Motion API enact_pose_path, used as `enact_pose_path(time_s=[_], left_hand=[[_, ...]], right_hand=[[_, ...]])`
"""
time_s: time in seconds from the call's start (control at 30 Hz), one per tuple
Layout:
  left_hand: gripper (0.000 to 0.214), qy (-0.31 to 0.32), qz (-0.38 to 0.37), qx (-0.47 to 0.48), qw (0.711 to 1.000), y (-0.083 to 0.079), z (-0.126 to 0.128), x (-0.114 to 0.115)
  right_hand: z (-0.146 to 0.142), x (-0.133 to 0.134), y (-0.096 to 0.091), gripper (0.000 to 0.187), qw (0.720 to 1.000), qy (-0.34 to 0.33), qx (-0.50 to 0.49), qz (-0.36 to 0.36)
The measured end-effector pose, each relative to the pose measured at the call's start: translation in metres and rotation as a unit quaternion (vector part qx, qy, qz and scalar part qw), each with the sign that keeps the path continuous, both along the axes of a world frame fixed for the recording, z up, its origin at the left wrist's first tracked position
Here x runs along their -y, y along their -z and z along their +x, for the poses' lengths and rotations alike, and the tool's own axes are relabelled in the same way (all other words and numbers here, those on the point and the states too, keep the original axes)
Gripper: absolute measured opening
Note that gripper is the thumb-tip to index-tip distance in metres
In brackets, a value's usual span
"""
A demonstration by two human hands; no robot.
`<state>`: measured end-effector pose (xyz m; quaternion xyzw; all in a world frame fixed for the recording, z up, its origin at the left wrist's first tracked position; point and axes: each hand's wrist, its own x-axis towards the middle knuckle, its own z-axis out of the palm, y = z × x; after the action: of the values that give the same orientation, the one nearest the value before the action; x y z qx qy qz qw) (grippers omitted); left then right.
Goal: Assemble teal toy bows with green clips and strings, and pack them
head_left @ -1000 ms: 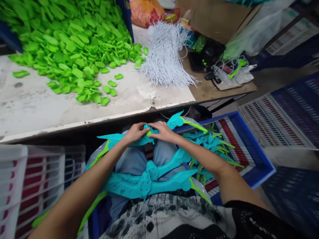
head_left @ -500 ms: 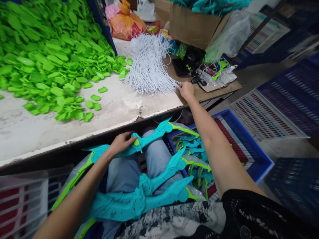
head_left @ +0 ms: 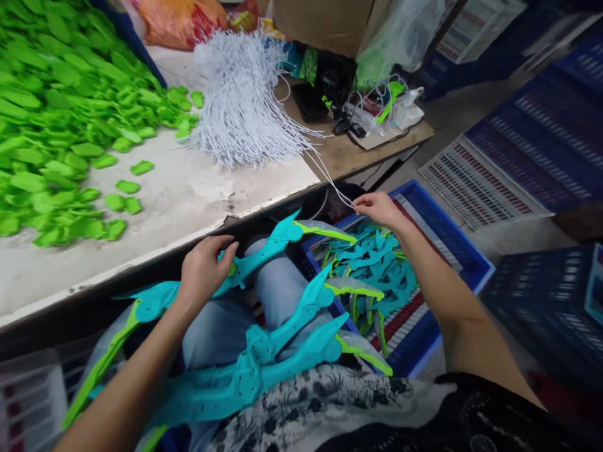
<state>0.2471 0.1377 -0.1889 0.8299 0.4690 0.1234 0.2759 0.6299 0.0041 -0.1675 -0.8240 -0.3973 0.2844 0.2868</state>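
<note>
Three turquoise toy bows with lime-green limb ends lie across my lap: a far bow (head_left: 266, 250), a middle bow (head_left: 292, 320) and a near bow (head_left: 221, 392). My left hand (head_left: 207, 267) is closed over the middle of the far bow, thumb beside a small green piece (head_left: 232, 270). Out over the blue crate, my right hand (head_left: 377, 207) pinches the ends of a few white strings (head_left: 332, 182). These strings trail back to a thick bundle of white strings (head_left: 245, 107) on the table.
A big pile of green plastic pieces (head_left: 61, 125) covers the table's left side. On the right, a blue crate (head_left: 471, 276) holds turquoise and green parts (head_left: 377, 257). Stacked crates (head_left: 541, 138) stand beyond it. A cardboard box (head_left: 325, 28) sits behind the strings.
My right hand has drawn a few strings out of the bundle, toward me and off the table edge. My left hand stays at the far bow, its fingers more curled. The view has shifted right.
</note>
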Motion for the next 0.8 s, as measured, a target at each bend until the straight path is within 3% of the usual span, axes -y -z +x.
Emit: enact_pose_path(time_s=[0.07, 0.17, 0.3, 0.37, 0.43, 0.53, 0.6, 0.7, 0.8], left_hand=[[0.037, 0.02, 0.016, 0.02, 0.999, -0.001, 0.013, 0.005], [0.033, 0.038, 0.024, 0.058, 0.997, -0.003, 0.035, 0.013], [0.032, 0.082, 0.017, 0.079, 0.993, -0.006, 0.054, 0.028], [0.032, 0.114, -0.03, 0.079, 0.99, -0.005, 0.061, 0.037], [0.033, 0.157, -0.115, 0.074, 0.978, 0.0, 0.072, 0.046], [0.034, 0.203, -0.289, 0.071, 0.933, 0.017, 0.1, 0.061], [0.035, 0.191, -0.415, 0.071, 0.887, 0.031, 0.122, 0.07], [0.03, 0.127, -0.564, 0.081, 0.812, 0.05, 0.154, 0.085], [0.021, 0.064, -0.655, 0.118, 0.744, 0.063, 0.177, 0.095]], right_hand=[[-0.004, 0.017, 0.006, 0.006, 0.997, 0.05, -0.046, 0.039], [-0.004, 0.007, 0.015, 0.009, 0.987, 0.098, -0.079, 0.103], [0.009, -0.007, 0.022, 0.008, 0.993, 0.081, 0.023, 0.082], [0.012, 0.005, 0.023, 0.009, 0.99, 0.08, 0.086, 0.075], [0.005, 0.029, 0.025, 0.015, 0.988, 0.099, 0.064, 0.096], [-0.022, 0.07, 0.032, 0.025, 0.982, 0.122, -0.069, 0.129], [-0.045, 0.092, 0.041, 0.025, 0.977, 0.129, -0.103, 0.138], [-0.07, 0.108, 0.057, 0.019, 0.979, 0.139, -0.021, 0.15], [-0.079, 0.11, 0.067, 0.018, 0.975, 0.112, 0.089, 0.17]])
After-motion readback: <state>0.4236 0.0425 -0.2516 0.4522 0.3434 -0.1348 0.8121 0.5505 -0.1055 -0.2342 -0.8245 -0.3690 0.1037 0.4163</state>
